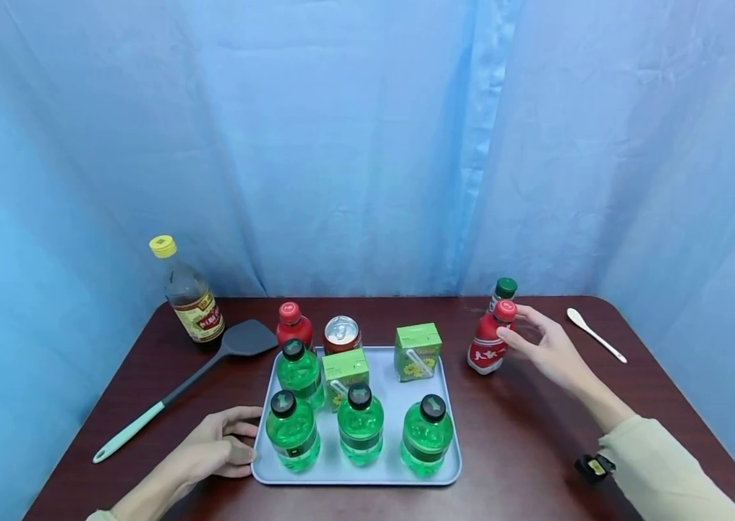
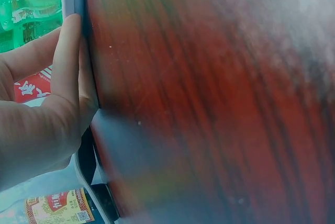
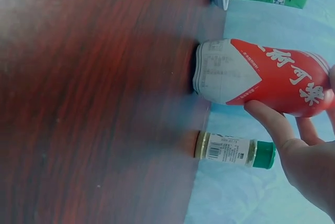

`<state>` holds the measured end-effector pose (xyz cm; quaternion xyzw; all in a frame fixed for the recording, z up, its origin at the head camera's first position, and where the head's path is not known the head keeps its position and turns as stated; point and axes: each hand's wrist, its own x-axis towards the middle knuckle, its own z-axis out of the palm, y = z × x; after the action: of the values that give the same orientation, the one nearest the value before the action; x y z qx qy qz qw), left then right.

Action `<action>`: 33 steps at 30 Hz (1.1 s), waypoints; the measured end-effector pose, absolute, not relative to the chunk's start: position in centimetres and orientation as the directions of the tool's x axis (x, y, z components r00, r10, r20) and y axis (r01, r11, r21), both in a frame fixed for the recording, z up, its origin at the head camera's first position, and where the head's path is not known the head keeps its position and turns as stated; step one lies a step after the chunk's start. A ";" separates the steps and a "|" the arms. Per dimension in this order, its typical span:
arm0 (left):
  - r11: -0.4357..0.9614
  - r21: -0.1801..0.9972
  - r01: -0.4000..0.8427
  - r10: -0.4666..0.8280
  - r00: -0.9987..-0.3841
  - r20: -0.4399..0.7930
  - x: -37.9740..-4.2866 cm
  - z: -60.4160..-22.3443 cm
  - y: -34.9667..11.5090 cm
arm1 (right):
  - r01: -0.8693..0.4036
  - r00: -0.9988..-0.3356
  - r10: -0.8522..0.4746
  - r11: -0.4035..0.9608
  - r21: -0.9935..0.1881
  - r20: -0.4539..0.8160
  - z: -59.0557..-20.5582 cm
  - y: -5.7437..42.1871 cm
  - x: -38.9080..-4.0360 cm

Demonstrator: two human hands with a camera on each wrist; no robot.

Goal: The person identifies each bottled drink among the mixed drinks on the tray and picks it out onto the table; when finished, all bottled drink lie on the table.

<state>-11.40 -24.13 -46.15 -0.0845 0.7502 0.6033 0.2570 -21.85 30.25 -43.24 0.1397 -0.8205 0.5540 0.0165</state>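
Note:
My right hand (image 1: 546,347) grips a red plastic bottle (image 3: 282,77) with a white lower label and red cap, right of the tray. The bottle is upright, its base at or close to the tabletop. My left hand (image 1: 214,445) touches the left edge of a pale blue-grey tray (image 1: 393,474) with its fingertips. On the tray stand several green bottles (image 1: 427,438) with black caps and two green juice cartons (image 1: 417,353). Behind the tray's left part are another red bottle (image 1: 293,325) and a drink can (image 1: 342,333), their bases hidden.
A small green-capped jar (image 3: 230,150) stands behind the gripped bottle. A white spoon (image 1: 595,335) lies at the far right. At left are a yellow-capped sauce bottle (image 1: 196,304) and a spatula (image 1: 192,380). A small black object (image 1: 595,467) shows at my right cuff. Blue curtains surround the table.

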 end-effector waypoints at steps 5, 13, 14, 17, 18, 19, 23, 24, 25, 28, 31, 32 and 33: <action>0.248 0.866 -0.434 0.200 -0.851 -0.485 -11.3 -46.1 -24.5 | -0.236 -0.959 -0.228 0.321 -0.917 0.167 -43.9 30.0 -21.8; 0.258 0.870 -0.420 0.197 -0.859 -0.473 -11.4 -46.5 -24.5 | -0.239 -0.957 -0.236 0.303 -0.922 0.170 -43.9 29.9 -22.0; 0.261 0.870 -0.418 0.194 -0.860 -0.472 -11.4 -46.5 -24.4 | -0.239 -0.957 -0.232 0.304 -0.922 0.171 -43.8 30.0 -22.0; 0.268 0.870 -0.414 0.192 -0.862 -0.469 -11.4 -46.4 -24.3 | -0.238 -0.958 -0.231 0.300 -0.924 0.171 -43.9 30.0 -22.0; 0.269 0.870 -0.413 0.192 -0.862 -0.469 -11.4 -46.4 -24.3 | -0.235 -0.958 -0.230 0.298 -0.925 0.170 -44.0 30.0 -22.0; 0.269 0.870 -0.413 0.193 -0.862 -0.469 -11.4 -46.3 -24.4 | -0.234 -0.958 -0.230 0.295 -0.926 0.169 -44.1 30.0 -22.1; 0.269 0.870 -0.414 0.195 -0.861 -0.470 -11.3 -46.1 -24.5 | -0.231 -0.959 -0.228 0.285 -0.930 0.168 -44.2 29.8 -22.1; 0.269 0.871 -0.412 0.196 -0.862 -0.468 -11.3 -46.2 -24.5 | -0.230 -0.959 -0.226 0.284 -0.931 0.168 -44.2 29.8 -22.1; 0.268 0.871 -0.412 0.196 -0.862 -0.468 -11.3 -46.2 -24.5 | -0.231 -0.959 -0.229 0.284 -0.931 0.169 -44.2 29.8 -22.1; 0.272 0.869 -0.413 0.194 -0.861 -0.470 -11.3 -46.3 -24.5 | -0.228 -0.959 -0.230 0.279 -0.933 0.166 -44.4 29.8 -22.0; 0.276 0.866 -0.417 0.185 -0.861 -0.473 -11.3 -46.5 -24.4 | -0.228 -0.959 -0.233 0.282 -0.932 0.164 -44.4 29.9 -21.9; 0.277 0.867 -0.415 0.186 -0.862 -0.472 -11.3 -46.5 -24.4 | -0.227 -0.959 -0.229 0.282 -0.932 0.164 -44.4 29.9 -21.9; 0.278 0.867 -0.414 0.184 -0.863 -0.471 -11.3 -46.6 -24.4 | -0.227 -0.960 -0.228 0.285 -0.931 0.164 -44.4 29.9 -21.8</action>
<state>-11.34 -24.37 -46.57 -0.0757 0.7590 0.5960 0.2508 -21.83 29.89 -44.38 0.1420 -0.8015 0.5809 -0.0005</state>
